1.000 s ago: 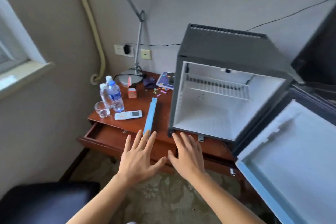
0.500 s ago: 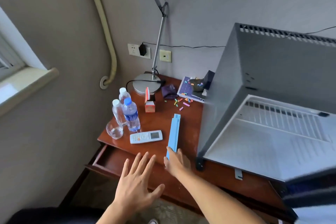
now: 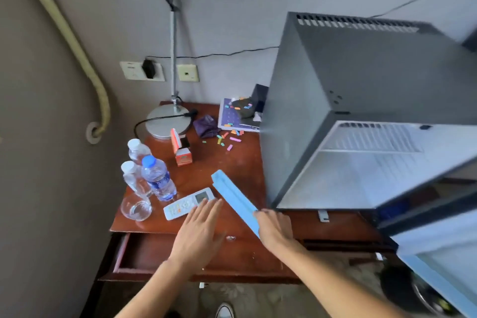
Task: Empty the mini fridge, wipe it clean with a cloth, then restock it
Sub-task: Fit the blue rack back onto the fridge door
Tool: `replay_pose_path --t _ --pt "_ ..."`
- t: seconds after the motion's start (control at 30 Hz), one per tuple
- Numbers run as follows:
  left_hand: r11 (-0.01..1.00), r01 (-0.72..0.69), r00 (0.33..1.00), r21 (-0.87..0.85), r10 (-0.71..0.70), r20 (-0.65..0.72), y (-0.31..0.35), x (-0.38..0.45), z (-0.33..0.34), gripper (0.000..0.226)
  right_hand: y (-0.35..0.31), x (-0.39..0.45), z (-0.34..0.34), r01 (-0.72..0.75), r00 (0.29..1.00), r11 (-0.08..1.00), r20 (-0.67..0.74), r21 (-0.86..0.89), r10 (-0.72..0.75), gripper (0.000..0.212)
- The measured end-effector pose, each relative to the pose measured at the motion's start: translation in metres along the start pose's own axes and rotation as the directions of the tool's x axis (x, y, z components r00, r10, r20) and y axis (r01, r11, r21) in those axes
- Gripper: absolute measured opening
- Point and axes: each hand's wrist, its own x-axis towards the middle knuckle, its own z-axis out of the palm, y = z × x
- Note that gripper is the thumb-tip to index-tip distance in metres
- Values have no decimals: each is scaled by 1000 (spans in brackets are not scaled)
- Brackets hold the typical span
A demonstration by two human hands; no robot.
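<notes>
Mini fridge, a dark grey metal box with a white interior, stands on the right part of the reddish-brown wooden bench. Its door, white inside with a light blue edge, hangs open at lower right. The interior shows a white wire shelf near the top; no goods are visible inside.

Right hand: its grip is closed on the near end of a long light blue plastic strip, which slants up and to the left above the bench, just beside the fridge's lower left corner.

Left hand: flat, fingers straight and together, holding nothing. It is over the front edge of the bench, its fingertips at the near end of a white remote control; contact cannot be confirmed.

The drawer under the bench top is pulled out.

Other items on the bench, left side:
- three clear plastic water bottles, one with a blue cap and label, grouped together;
- a clear glass bowl just in front of the bottles;
- a small orange and white carton, flap up;
- a silver desk lamp base at the back;
- a purple cloth beside the lamp base;
- small coloured paper pieces scattered near a dark blue booklet.
</notes>
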Motion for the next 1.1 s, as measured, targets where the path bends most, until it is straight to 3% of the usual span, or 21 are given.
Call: replay_pose_path --t 0.1,0.2,0.3,0.37,0.43,0.53,0.63,0.73,0.8,0.9,0.93,0.97,1.03,1.07,1.1 --pt "970 -226 974 94 223 39 31 33 -6 77 33 -33 -18 88 992 995 -90 -45 -92 38" --pt "876 -444 896 190 432 101 69 56 -1 77 66 -70 -36 207 954 976 -210 -60 -215 45" --pt "868 -492 843 71 454 286 127 56 -6 63 109 -114 -41 281 909 960 -315 -17 -272 51" --pt "868 -474 792 -149 494 358 162 52 -8 53 131 -139 -47 290 868 956 -410 -38 -280 43" --pt "815 -453 754 -360 566 332 200 46 -6 33 150 -172 -51 207 829 976 -517 -72 -214 32" --pt "827 -386 783 -408 528 330 249 38 7 5 164 -230 -54 -3 758 999 -651 40 29 29" --pt "845 -166 830 -509 399 391 301 28 20 20 174 -289 -41 -188 592 929 -718 319 366 36" --pt "753 67 852 -655 298 430 355 16 23 19 189 -331 -16 -280 440 753 -618 595 651 41" --pt "658 200 862 -726 234 450 392 6 26 18 198 -359 -3 -318 419 642 -504 698 755 38" --pt "481 358 874 -800 129 469 440 -6 32 17 203 -401 2 -343 364 571 -455 746 813 41" --pt "391 405 874 -827 100 476 455 -11 32 16 202 -415 0 -321 291 533 -454 783 842 42" --pt "303 443 873 -844 70 483 470 -16 33 17 202 -427 -2 -266 172 460 -428 847 887 40" --pt "136 483 872 -865 11 489 493 -21 30 25 202 -442 -6 -68 -37 214 -217 974 976 36" --pt "70 490 871 -869 2 491 505 -23 30 29 206 -447 -9 34 -39 49 -48 998 998 36" --pt "21 498 867 -867 -3 498 513 -24 29 31 212 -448 -9 89 39 -102 99 991 994 40"
